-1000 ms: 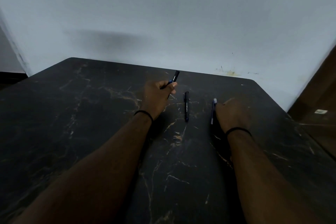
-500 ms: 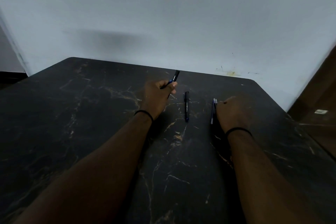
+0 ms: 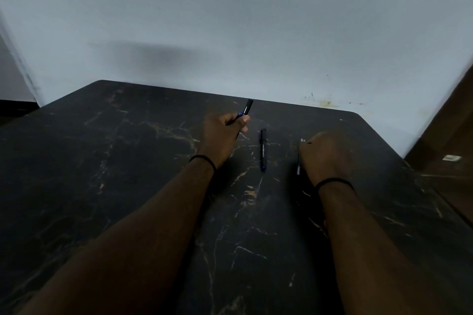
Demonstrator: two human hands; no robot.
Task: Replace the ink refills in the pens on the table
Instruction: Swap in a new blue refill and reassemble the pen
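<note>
My left hand (image 3: 222,135) grips a black pen with a blue band (image 3: 247,107), its capped end pointing up and away over the table. A second black pen (image 3: 263,149) lies lengthwise on the dark marble table (image 3: 128,161) between my hands, untouched. My right hand (image 3: 325,156) is curled over a third, blue-and-white pen (image 3: 298,166) at its left side. Only the pen's tip and lower end show past the fingers, and both look blurred.
A pale wall rises right behind the table's far edge. A brown wooden panel (image 3: 450,135) stands at the right, beside the table's right edge. Both wrists wear a thin black band.
My right hand has closed leftward onto the blue-and-white pen, which now looks shifted and blurred. My left hand and the middle pen have stayed put.
</note>
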